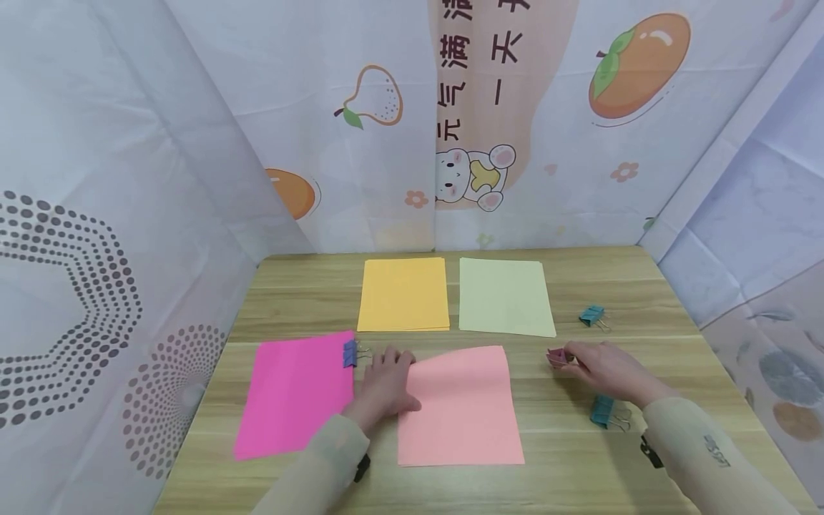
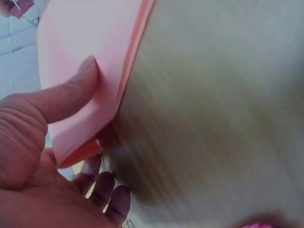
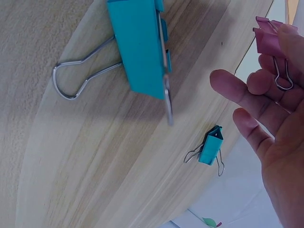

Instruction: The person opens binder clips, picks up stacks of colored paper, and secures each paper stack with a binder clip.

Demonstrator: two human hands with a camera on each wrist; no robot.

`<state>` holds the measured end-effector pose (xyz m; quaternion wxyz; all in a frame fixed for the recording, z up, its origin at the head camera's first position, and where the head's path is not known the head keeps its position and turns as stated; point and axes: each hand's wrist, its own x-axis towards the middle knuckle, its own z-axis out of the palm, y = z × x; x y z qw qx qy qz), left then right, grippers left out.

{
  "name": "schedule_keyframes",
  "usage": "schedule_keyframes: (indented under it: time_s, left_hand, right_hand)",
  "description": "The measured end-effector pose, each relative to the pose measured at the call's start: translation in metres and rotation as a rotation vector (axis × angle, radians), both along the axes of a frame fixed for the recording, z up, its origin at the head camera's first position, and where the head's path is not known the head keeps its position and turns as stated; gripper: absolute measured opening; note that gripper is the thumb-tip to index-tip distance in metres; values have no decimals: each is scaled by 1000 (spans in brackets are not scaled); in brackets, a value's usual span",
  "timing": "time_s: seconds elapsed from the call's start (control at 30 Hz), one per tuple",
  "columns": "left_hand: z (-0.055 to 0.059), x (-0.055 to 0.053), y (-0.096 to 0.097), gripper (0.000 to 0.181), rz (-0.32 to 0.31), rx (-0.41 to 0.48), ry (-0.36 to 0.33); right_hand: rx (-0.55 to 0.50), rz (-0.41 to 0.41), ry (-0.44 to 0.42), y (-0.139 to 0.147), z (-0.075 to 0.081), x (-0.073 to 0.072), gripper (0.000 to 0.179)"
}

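My left hand point(image 1: 386, 386) pinches the upper left corner of a stack of light pink paper sheets point(image 1: 460, 415). In the left wrist view the thumb lies on the top of the pink sheets point(image 2: 90, 28), with fingers behind the edge, which bends up off the wooden table. At the right, my right hand point(image 1: 608, 368) holds a small pink binder clip point(image 1: 556, 357) between thumb and fingers. The right wrist view shows this pink clip point(image 3: 270, 43) with a wire handle hanging beside the fingers. Near that hand lie two teal binder clips, one behind point(image 1: 591, 315) and one in front point(image 1: 602, 410).
On the left lies magenta paper point(image 1: 299, 393) with a blue binder clip point(image 1: 350, 353) on its right edge. Yellow paper point(image 1: 404, 295) and pale green paper point(image 1: 505, 295) lie side by side at the back. Printed curtains point(image 1: 360, 179) hang around the table.
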<state>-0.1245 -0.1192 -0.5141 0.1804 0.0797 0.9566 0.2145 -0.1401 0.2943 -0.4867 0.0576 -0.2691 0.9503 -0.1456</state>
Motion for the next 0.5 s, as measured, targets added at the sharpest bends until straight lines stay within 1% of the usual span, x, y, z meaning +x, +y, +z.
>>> schedule_keyframes:
  time_s: [0.1,0.33,0.5]
  left_hand:
    - [0,4,2,73,37,38,0]
    - [1,10,5,75,70,39,1]
    - [1,11,9,84,108,53,-15]
  right_hand:
    - [-1,1,2,0,0,0,16]
    - [-1,2,2,0,0,1,16]
    - [0,-1,-5,0,0,1,14]
